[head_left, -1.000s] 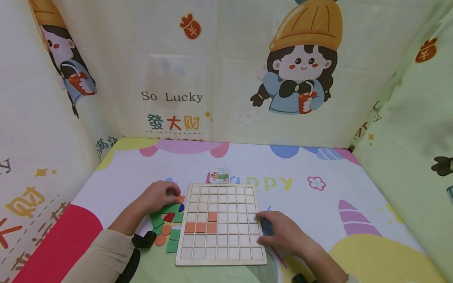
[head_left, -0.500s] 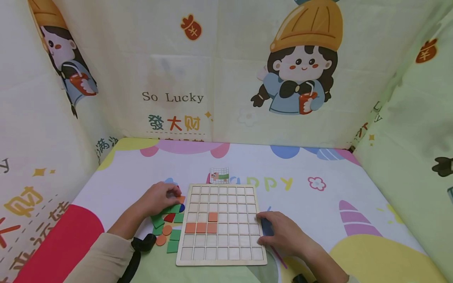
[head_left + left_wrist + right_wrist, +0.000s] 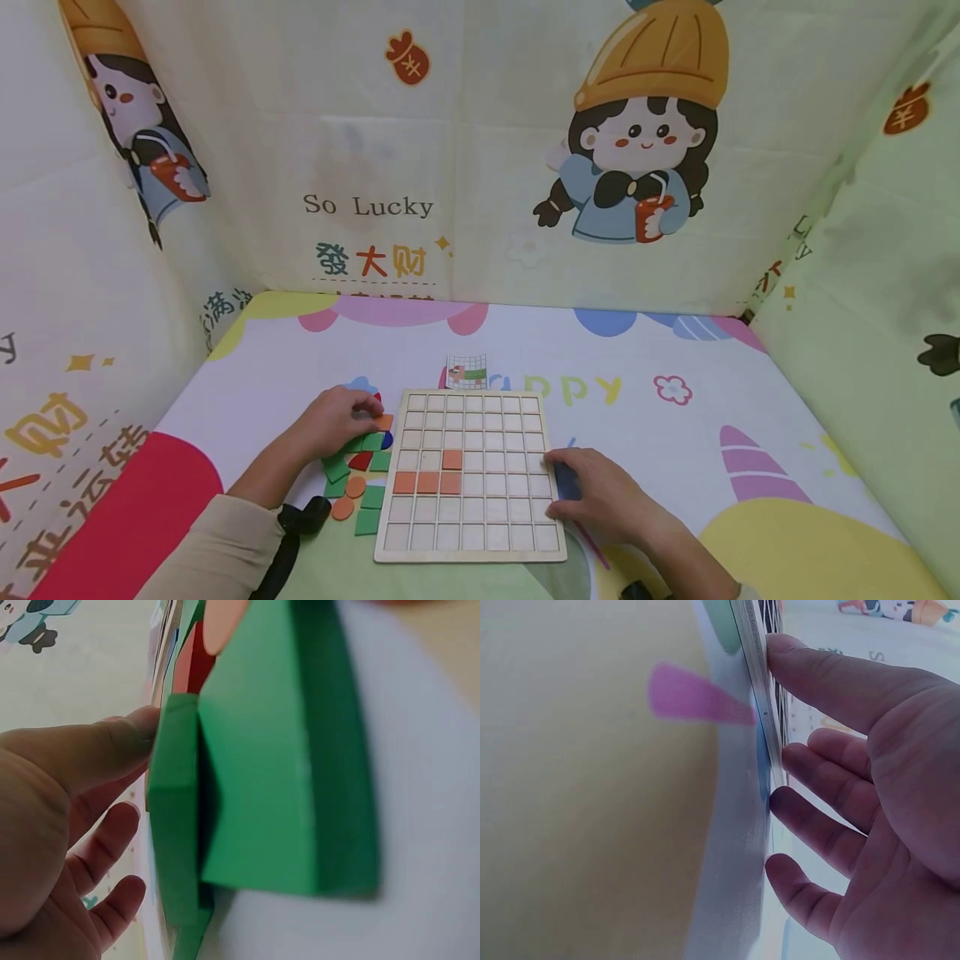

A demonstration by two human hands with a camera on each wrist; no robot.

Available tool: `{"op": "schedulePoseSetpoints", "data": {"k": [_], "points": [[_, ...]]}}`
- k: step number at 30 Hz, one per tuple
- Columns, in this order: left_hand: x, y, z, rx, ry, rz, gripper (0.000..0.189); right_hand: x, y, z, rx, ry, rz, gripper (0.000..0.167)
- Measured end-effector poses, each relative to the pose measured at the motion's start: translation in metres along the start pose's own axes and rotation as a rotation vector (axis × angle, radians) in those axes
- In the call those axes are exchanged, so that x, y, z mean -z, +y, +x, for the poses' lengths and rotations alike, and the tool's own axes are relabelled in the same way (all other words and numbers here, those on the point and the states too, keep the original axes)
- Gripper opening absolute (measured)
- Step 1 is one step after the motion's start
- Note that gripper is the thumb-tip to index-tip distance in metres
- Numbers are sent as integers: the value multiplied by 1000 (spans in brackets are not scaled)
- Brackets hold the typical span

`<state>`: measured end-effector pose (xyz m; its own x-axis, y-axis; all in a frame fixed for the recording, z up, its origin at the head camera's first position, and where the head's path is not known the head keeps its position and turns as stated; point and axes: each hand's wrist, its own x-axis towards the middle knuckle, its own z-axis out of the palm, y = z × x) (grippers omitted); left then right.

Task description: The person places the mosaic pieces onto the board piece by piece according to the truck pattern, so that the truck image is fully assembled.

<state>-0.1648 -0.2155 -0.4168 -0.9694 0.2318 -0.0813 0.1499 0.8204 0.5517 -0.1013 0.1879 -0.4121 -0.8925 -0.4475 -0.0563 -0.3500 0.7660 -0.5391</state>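
Observation:
A pale wooden grid board (image 3: pixel 512 492) lies in the middle of the head view. Several orange square tiles (image 3: pixel 450 482) fill cells at its left. My left hand (image 3: pixel 337 417) rests over loose pieces beside the board, fingers loosely bent, fingertips right at an orange square (image 3: pixel 385 422). In the left wrist view, its thumb tip is near the edge of a green tile (image 3: pixel 174 817), with a red piece (image 3: pixel 196 660) beyond. My right hand (image 3: pixel 596 492) touches the board's right edge with thumb and fingertips, fingers spread and relaxed, as the right wrist view of the board's edge (image 3: pixel 765 705) also shows.
Green squares (image 3: pixel 367 522), orange discs (image 3: pixel 342 508), a red piece (image 3: pixel 360 461) and a partly covered blue piece (image 3: pixel 387 442) lie left of the board. A small pattern card (image 3: pixel 467 372) stands behind it. Printed cloth walls (image 3: pixel 495 167) enclose the table.

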Motion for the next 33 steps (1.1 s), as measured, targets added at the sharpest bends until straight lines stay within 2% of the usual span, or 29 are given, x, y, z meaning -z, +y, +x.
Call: {"op": "schedulePoseSetpoints", "data": {"k": [15,33], "points": [[0,0,1,-15,8,26,17,-1,0,0,2,1,4,58],[0,2,0,-23,0,37,30,-1,1,1,-4,1,6,58]]}}
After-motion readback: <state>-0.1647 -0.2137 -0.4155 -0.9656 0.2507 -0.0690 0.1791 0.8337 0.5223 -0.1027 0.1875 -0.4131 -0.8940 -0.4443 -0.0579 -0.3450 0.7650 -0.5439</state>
